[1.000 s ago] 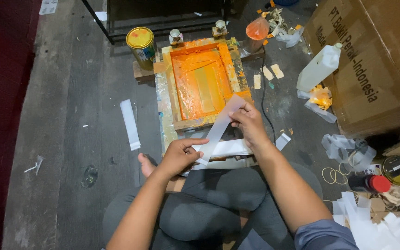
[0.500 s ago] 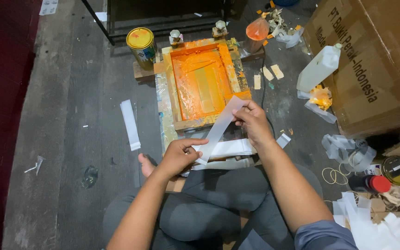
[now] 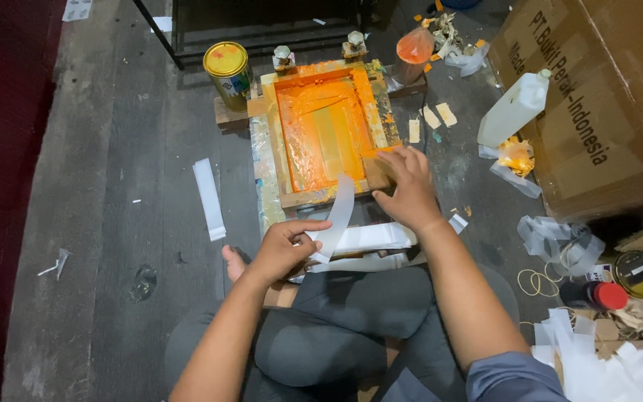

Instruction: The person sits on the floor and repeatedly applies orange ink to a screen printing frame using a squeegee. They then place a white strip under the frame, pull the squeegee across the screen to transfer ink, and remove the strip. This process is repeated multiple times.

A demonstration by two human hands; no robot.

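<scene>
I sit cross-legged on a dark floor before a wooden printing frame (image 3: pixel 267 113) whose screen is coated in orange ink. My left hand (image 3: pixel 284 247) pinches the lower end of a white strip (image 3: pixel 338 216) that curves up toward the frame. Under it lies a stack of white strips (image 3: pixel 370 237). My right hand (image 3: pixel 405 186) rests on the frame's near right corner, fingers over the wooden edge.
A yellow-lidded paint can (image 3: pixel 228 68) stands left of the frame. A white jug (image 3: pixel 513 110) and a big cardboard box (image 3: pixel 604 89) are at the right. A loose white strip (image 3: pixel 209 198) lies on the floor at left. Tins, rubber bands and paper scraps clutter the lower right.
My right hand let go of the strip's upper end and moved to the frame's near right corner. My left hand still holds the strip, which now curves freely.
</scene>
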